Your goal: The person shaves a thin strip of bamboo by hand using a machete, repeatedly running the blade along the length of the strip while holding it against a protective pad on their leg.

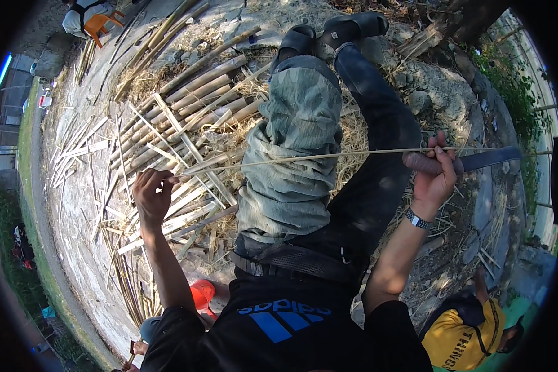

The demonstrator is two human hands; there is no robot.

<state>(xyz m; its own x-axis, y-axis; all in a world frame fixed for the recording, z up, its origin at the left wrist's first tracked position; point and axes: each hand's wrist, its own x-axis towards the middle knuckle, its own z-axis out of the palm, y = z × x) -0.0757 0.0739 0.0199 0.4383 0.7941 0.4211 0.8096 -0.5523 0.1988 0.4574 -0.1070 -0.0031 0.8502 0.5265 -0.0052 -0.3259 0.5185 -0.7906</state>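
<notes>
I see my left hand (pixel 152 195) pinching one end of a thin bamboo strip (pixel 304 157) stretched across my lap, my right hand (pixel 437 177) clenched on a knife (pixel 471 161) against it. Shaving looks under way; next, a steady pull along the strip.

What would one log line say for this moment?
left hand: pinching end of thin bamboo strip | right hand: gripping knife against strip | strip: stretched across lap cloth | ground: split bamboo pieces
</notes>
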